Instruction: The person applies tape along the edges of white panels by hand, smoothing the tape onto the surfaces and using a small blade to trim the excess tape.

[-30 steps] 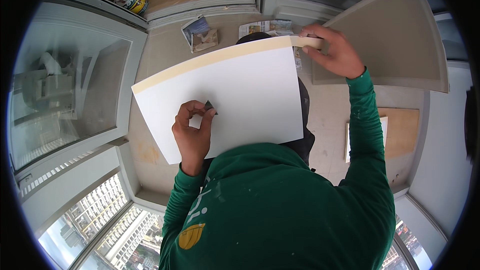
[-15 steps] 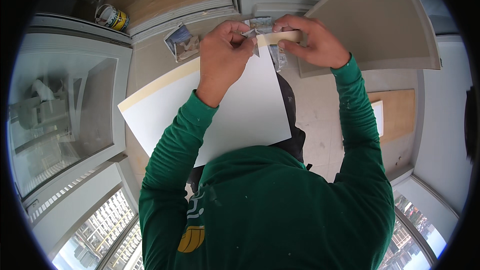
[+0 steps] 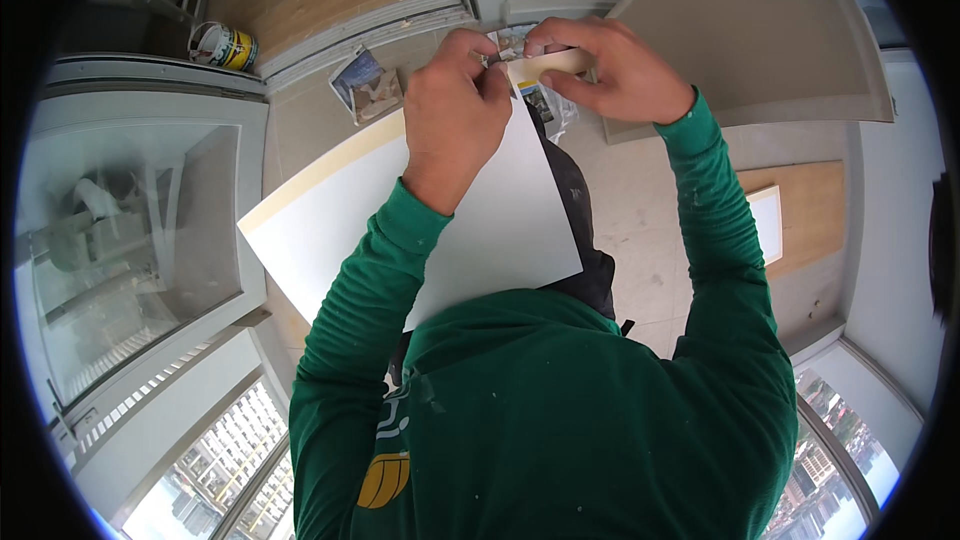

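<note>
Through the head camera I view a flat white board (image 3: 500,230), four-cornered, slanting so that its left corner lies nearer than its far right corner. Cream tape (image 3: 325,169) lines the board's far edge, partly hidden by the left hand (image 3: 455,125), and continues past the far right corner to the fingers of the right hand (image 3: 625,70). At that corner I make out a small dark piece (image 3: 514,89), largely covered by the left fingertips.

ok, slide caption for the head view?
Left hand at the corner of a white board, right hand holding cream tape.
</note>
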Demonstrator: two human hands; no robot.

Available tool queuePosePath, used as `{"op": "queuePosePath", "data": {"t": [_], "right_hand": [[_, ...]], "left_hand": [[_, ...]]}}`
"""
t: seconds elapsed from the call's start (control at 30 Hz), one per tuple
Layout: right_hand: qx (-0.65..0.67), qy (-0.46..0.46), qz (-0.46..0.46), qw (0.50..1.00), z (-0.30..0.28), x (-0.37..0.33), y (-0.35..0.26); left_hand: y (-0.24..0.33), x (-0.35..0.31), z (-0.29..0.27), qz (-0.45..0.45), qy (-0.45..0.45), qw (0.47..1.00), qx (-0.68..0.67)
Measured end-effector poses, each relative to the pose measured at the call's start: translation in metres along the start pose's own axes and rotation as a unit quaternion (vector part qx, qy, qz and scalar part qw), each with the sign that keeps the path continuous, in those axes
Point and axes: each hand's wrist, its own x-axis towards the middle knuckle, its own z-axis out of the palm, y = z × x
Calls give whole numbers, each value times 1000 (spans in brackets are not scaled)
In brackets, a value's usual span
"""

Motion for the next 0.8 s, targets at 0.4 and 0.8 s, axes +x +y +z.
{"op": "queuePosePath", "data": {"t": [0.4, 0.8], "right_hand": [[14, 14, -7, 1000, -1, -5, -6], [34, 28, -31, 999, 2, -4, -6]], "left_hand": [[9, -4, -2, 1, -5, 1000, 28], [9, -9, -2, 1, 22, 1000, -12]]}}
